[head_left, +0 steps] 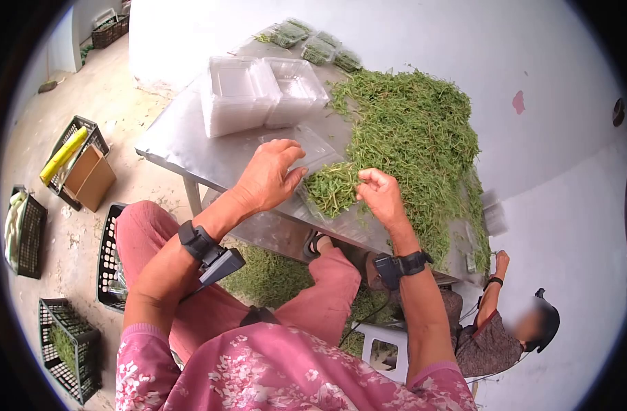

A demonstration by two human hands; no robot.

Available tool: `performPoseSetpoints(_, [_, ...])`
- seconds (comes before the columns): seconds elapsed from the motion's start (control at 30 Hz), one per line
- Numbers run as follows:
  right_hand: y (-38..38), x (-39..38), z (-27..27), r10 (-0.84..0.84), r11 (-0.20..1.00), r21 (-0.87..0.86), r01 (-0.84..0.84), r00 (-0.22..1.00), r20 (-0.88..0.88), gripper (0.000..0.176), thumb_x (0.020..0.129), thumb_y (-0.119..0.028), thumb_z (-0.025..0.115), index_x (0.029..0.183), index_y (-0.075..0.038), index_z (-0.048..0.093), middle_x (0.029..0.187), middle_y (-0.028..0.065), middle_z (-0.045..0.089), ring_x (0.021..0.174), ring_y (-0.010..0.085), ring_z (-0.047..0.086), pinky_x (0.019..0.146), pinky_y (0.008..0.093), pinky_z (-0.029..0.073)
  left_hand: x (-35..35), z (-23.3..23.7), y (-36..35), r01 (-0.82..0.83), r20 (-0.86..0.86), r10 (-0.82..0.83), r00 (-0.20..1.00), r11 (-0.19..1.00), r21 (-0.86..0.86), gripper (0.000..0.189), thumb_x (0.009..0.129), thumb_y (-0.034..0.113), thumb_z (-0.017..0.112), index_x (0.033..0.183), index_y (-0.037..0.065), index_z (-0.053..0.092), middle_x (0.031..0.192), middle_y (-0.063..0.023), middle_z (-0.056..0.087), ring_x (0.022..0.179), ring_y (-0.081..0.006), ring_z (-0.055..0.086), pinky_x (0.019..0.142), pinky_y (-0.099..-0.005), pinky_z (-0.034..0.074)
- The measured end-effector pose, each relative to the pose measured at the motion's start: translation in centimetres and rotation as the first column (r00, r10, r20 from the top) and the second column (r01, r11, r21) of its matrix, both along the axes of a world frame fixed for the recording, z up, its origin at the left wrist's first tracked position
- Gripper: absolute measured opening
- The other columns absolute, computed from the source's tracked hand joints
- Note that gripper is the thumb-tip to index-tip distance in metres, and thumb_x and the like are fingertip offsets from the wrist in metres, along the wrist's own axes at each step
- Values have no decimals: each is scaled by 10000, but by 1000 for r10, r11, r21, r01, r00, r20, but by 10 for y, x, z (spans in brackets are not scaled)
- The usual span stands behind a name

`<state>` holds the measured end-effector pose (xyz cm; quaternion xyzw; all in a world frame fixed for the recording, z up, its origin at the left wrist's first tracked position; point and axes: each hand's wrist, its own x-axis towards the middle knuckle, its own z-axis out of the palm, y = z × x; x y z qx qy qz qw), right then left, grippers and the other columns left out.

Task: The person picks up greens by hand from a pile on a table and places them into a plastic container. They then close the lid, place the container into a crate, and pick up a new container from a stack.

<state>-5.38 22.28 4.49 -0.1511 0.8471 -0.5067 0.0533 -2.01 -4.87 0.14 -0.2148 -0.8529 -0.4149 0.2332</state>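
Tray [318, 152] between left hand [269, 176], right hand [380, 196]

Grips a clear clamshell box [315, 152] at frame centre with the left hand [269, 175]; bunches the fingers of the right hand [378, 195] just beside, against the herb sprigs [330, 188] filling it. Behind, toward upper right, a broad heap of greens [413, 130] on the steel table [183, 140]; at upper centre, stacked empty clamshells [259, 92]. Along the left edge, black crates [67, 346] on the floor. At lower right, a seated co-worker [495, 335], one hand raised to the table.
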Motion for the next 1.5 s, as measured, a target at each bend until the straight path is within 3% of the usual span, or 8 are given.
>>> performPoseSetpoints(0.2, [5, -3, 1, -35, 999, 11, 35, 999, -1, 221, 855, 23, 622, 1074, 50, 620, 821, 3, 628, 661, 55, 565, 580, 204, 466, 10, 6, 15, 122, -102, -137, 985, 983, -135, 389, 831, 179, 673, 1164, 6, 571, 1196, -172, 582, 1146, -353, 530, 990, -442, 402])
performPoseSetpoints(0.33, [-6, 0, 3, 40, 999, -36, -40, 999, -19, 205, 868, 8, 624, 1069, 47, 620, 823, 2, 629, 654, 50, 559, 571, 201, 457, 21, 9, 33, 204, -304, -282, 910, 943, -264, 478, 837, 301, 665, 1210, 24, 549, 1220, -146, 569, 1191, -308, 516, 1016, -484, 367])
performPoseSetpoints(0.47, [-8, -2, -3, 67, 997, -47, -66, 998, 9, 212, 877, -15, 636, 1080, 42, 615, 809, 1, 632, 645, 45, 554, 564, 195, 449, 24, -6, 42, 260, -176, -356, 918, 873, -412, 501, 852, 409, 624, 1173, 27, 572, 1218, -133, 577, 1199, -296, 516, 1053, -485, 326])
performPoseSetpoints(0.67, [21, -16, 6, -167, 977, -122, 172, 985, 54, 175, 892, -61, 641, 1040, 27, 615, 727, 10, 610, 626, 59, 564, 534, 200, 427, 24, -13, 42, 263, -111, -331, 937, 879, -398, 468, 870, 424, 609, 1115, 25, 618, 1224, -128, 588, 1205, -291, 516, 1073, -490, 310])
performPoseSetpoints(1.1, [42, -5, 30, -216, 876, -452, 169, 975, -54, 104, 917, -95, 641, 980, -23, 599, 718, 2, 600, 592, 67, 542, 535, 197, 418, 30, -6, 49, 219, -277, -351, 894, 884, -413, 611, 858, 485, 592, 1251, 20, 541, 1353, -154, 506, 1300, -313, 444, 1097, -528, 279])
performPoseSetpoints(1.23, [28, 4, 34, -262, 929, -319, 191, 945, -198, 194, 911, -86, 649, 1059, 27, 595, 746, 15, 615, 617, 67, 560, 554, 200, 443, 29, -12, 53, 193, -208, -315, 926, 868, -457, 651, 847, 512, 592, 1269, 18, 535, 1373, -169, 484, 1331, -311, 413, 1107, -538, 267])
performPoseSetpoints(1.43, [-12, 24, 42, -234, 909, 180, 377, 817, -527, 144, 852, -38, 649, 989, 7, 642, 757, 77, 631, 611, 103, 579, 567, 270, 473, 28, -15, 55, 181, -224, -320, 920, 857, -482, 633, 837, 504, 613, 1227, 9, 552, 1329, -171, 511, 1305, -310, 436, 1107, -550, 266])
performPoseSetpoints(1.5, [-20, 22, 36, -112, 891, 274, 362, 759, -641, 127, 812, -34, 626, 936, -14, 651, 817, 149, 637, 678, 274, 626, 618, 368, 498, 29, -12, 54, 192, -283, -327, 902, 889, -416, 559, 838, 432, 638, 1194, 10, 560, 1295, -168, 529, 1269, -313, 461, 1088, -547, 289])
